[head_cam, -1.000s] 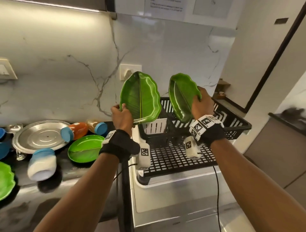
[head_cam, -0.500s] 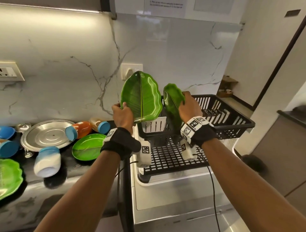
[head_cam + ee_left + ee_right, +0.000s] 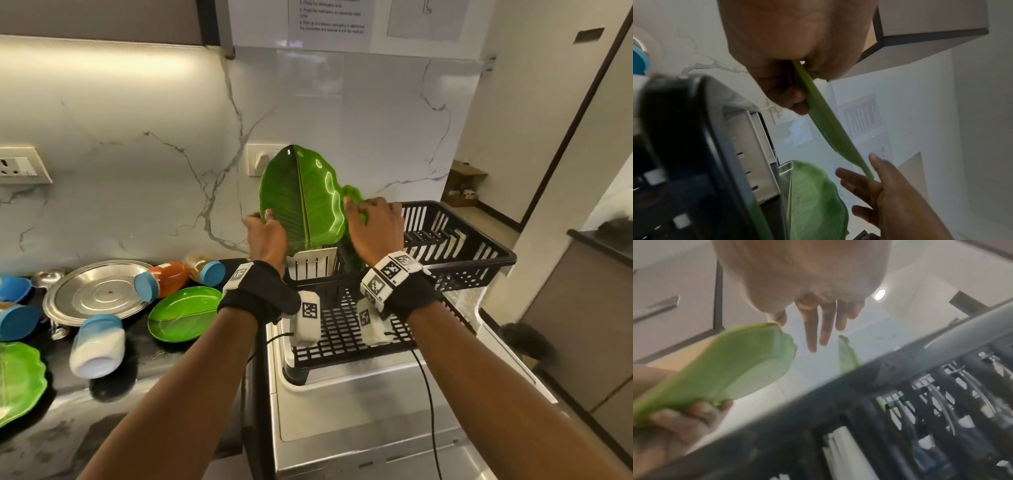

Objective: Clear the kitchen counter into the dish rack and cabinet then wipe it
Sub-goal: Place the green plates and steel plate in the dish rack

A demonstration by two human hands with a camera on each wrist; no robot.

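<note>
Head view, L to R. Lower left edge: green leaf plate [image 3: 17, 380] flat on the dark counter [image 3: 61, 442]. Above it, blue-lidded containers at the frame edge, then a steel plate [image 3: 92, 291] lying flat. White jar w/ blue lid [image 3: 97, 346] on its side in front of the steel plate. Orange jar [image 3: 164, 280] and a tan jar [image 3: 205, 269], both blue-capped, tipped over near the wall. Another green plate [image 3: 186, 313] flat on the counter, just right of those jars.

Centre: left hand [image 3: 265, 236] grasps a large leaf plate [image 3: 301, 198] by its lower left rim, thumb on the face, plate upright above the rack's left end. Left wrist view confirms: fingers [image 3: 789, 100] curled round the plate edge.

Right of centre: right hand [image 3: 373, 226] released, fingers spread and nearly straight; right wrist view shows them [image 3: 818, 331] extended, gripping nothing. Second leaf plate [image 3: 352, 198] stands on edge in the dish rack [image 3: 462, 253], just behind the right hand's fingers; whether they touch it, cannot tell. Rack black, slatted, sits on a white tray [image 3: 376, 383], centre-right of frame.
</note>
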